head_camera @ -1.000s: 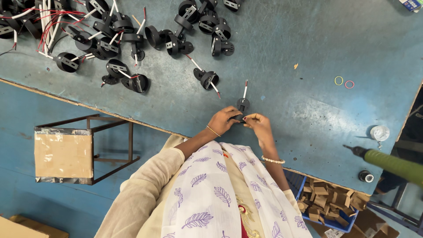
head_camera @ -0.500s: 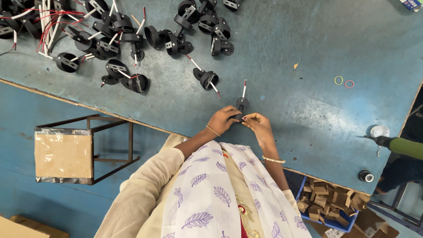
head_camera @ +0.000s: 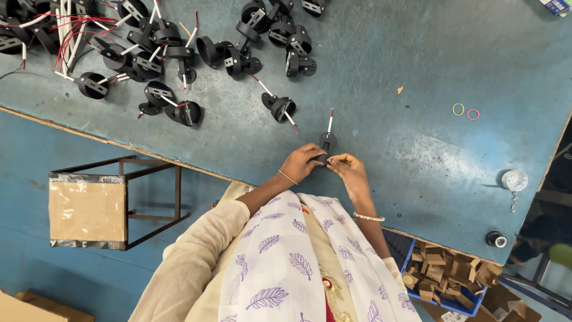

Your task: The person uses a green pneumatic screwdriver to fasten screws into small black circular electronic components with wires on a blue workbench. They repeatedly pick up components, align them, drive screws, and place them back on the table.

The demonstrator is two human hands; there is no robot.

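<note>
The big blue bench fills most of the view. Its near edge runs slanting from the left side down to the right.

At the far left corner of the bench lies a large heap of black round parts with red and white wires. One more black part with a wire lies alone, between the heap and the hands.

Below the near edge, on the left, stands a metal stool with a taped cardboard seat. On the right, below the edge, sits a blue bin of small brown boxes.

Near the middle of the near edge, both hands meet on one small black round part. The left hand is curled around the part's left side. The right hand pinches its right side with the fingertips. Both hands are closed on it and equally near. The part's white wire with a red tip points straight away from the hands, toward the far edge. So the long way of the part runs from the person outward.

Near the right edge stands a small clear pot, and a little black cap sits at the near right corner. Two tiny rubber rings, one yellow and one pink, lie well apart from the hands, toward the right.
</note>
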